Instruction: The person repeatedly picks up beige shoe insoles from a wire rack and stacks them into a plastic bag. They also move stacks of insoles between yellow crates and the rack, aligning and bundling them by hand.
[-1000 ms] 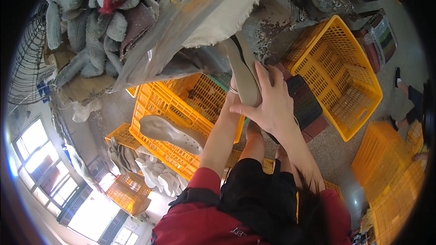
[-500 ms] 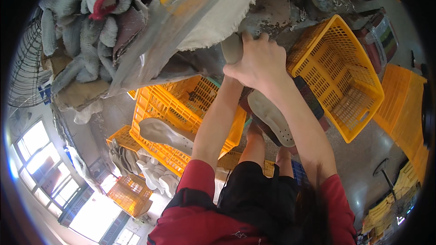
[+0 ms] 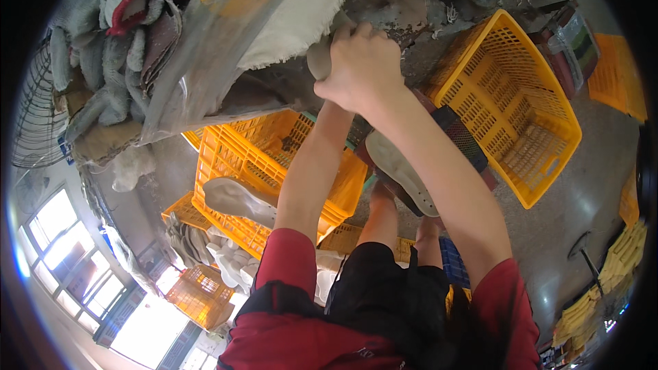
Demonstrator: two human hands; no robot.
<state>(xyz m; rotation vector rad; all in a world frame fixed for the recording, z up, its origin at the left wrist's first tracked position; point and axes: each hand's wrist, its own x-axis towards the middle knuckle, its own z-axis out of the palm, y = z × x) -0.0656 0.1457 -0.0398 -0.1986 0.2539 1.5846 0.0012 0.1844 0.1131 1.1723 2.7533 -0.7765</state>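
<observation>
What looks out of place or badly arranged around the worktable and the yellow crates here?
Several things. A grey shoe sole hangs in mid-air below the table, touching no hand. The white cloth on the table edge is frayed. One yellow plastic crate stands tilted on the floor. Both hands are clasped together on a pale piece at the table edge.

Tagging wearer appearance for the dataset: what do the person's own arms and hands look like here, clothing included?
Two bare hands, no gloves, rings or watch visible. The right hand overlaps the left hand, which is mostly hidden. Both forearms are bare. Short dark-red sleeves end above the elbows, worn with black shorts.
</observation>
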